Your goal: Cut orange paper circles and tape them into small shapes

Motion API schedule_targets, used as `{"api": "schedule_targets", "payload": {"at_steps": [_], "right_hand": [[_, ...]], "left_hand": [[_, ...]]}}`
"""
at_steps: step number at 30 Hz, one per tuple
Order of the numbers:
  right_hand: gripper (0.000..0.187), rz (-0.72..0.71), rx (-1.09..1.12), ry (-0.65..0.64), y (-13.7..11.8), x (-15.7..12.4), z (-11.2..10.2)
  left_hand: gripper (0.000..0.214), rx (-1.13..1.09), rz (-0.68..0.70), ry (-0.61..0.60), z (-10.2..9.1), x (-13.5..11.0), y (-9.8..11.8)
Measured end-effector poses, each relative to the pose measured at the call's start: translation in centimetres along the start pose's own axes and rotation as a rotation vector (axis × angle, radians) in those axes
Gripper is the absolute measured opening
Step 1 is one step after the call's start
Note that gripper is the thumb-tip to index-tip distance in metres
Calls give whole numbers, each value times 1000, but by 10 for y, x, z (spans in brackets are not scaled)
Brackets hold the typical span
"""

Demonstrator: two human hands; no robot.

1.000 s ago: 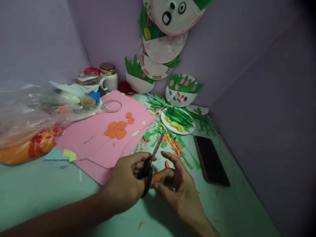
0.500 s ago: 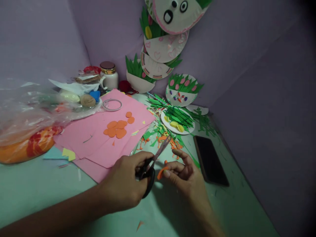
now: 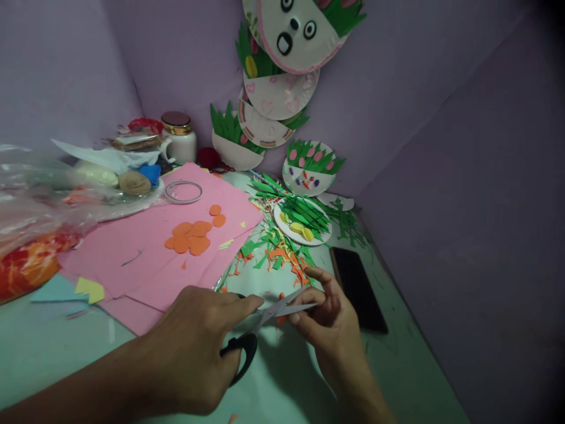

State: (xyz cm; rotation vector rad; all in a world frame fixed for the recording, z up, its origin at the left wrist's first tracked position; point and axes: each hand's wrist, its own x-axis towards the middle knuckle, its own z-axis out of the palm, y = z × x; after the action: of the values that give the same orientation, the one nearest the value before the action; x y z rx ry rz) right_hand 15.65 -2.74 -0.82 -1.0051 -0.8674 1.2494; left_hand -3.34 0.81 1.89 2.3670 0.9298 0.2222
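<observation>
The scissors (image 3: 274, 310) swung flatter, long axis pointing right and slightly away.

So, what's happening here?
A person's left hand holds black-handled scissors, their blades open, by a small orange piece that the right hand pinches. Rounded orange cutouts lie on pink sheets to the left; a smartphone lies just past the right hand.

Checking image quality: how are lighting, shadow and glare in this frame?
Head view throughout: dim, blackened in the upper-right corner; a soft shadow on the table beside the right hand; pale glare on the clear plastic bag.
</observation>
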Motion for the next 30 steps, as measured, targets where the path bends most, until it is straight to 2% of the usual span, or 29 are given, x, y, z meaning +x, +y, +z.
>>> {"api": "schedule_targets", "payload": {"at_steps": [17,30], "right_hand": [[52,35,-49,28,-5,0,3],[53,80,-119,-25,-5,-2,0]], "left_hand": [[43,12,28,4,1,-1,-2],[42,83,22,-94,-11,0,-2]]}}
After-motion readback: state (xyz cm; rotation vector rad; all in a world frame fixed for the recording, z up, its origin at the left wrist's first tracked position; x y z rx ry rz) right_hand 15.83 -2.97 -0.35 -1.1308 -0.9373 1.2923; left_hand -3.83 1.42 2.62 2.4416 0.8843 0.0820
